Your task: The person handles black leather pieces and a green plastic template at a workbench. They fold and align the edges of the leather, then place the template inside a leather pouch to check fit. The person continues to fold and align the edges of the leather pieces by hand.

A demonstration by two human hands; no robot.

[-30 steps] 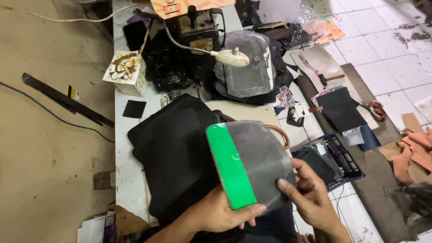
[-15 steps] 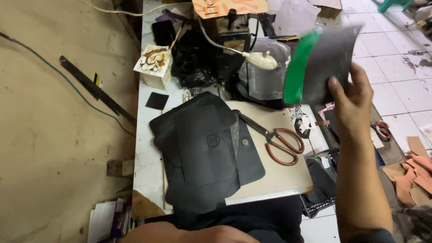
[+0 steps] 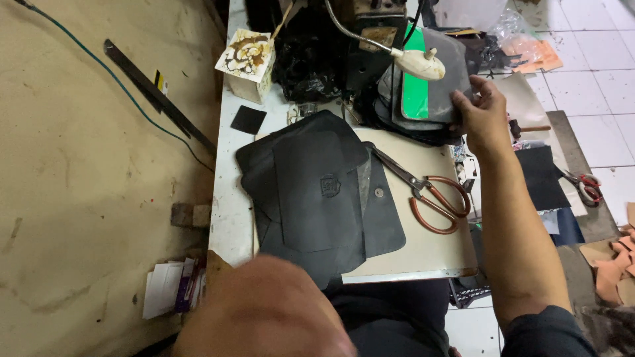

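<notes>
Head view: right hand (image 3: 486,112) pinching grey panel with green strip (image 3: 430,89) far right, atop a pile by the lamp (image 3: 417,63). Left hand (image 3: 264,311) blurred near; grip unclear. Scissors (image 3: 430,192) within reach.

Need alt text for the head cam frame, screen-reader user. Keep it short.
Seen from above, the person's right hand holds a grey panel with a green strip at the far side of a cluttered worktable, beside a white gooseneck lamp. Black leather pieces lie stacked mid-table next to copper-handled scissors. The left hand is a blur at the near edge.
</notes>
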